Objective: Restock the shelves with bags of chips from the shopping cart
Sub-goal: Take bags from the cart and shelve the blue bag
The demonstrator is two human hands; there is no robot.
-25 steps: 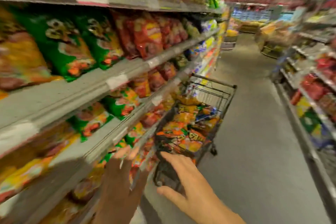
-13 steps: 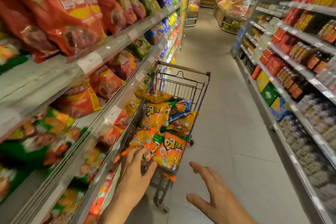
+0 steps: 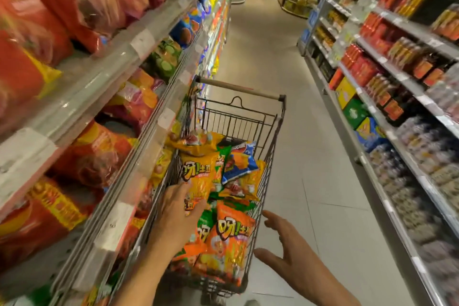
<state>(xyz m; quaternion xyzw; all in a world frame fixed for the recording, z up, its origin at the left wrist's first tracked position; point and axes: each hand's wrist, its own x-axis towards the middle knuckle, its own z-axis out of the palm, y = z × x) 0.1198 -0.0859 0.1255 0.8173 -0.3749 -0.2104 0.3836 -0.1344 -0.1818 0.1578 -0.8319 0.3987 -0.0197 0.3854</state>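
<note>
Wire cart w/ chip bags, floor, stocked shelves

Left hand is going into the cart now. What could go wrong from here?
The left hand rests on an orange chip bag in a loosely heaped pile; lifting it may drag neighbouring bags over the shopping cart rim. The right hand hovers off the cart, so it might roll.

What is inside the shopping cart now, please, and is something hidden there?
The shopping cart holds a pile of chip bags: orange bags, a yellow one, a blue one. The left hand rests on the pile. Lower bags and the cart bottom are covered.
</note>
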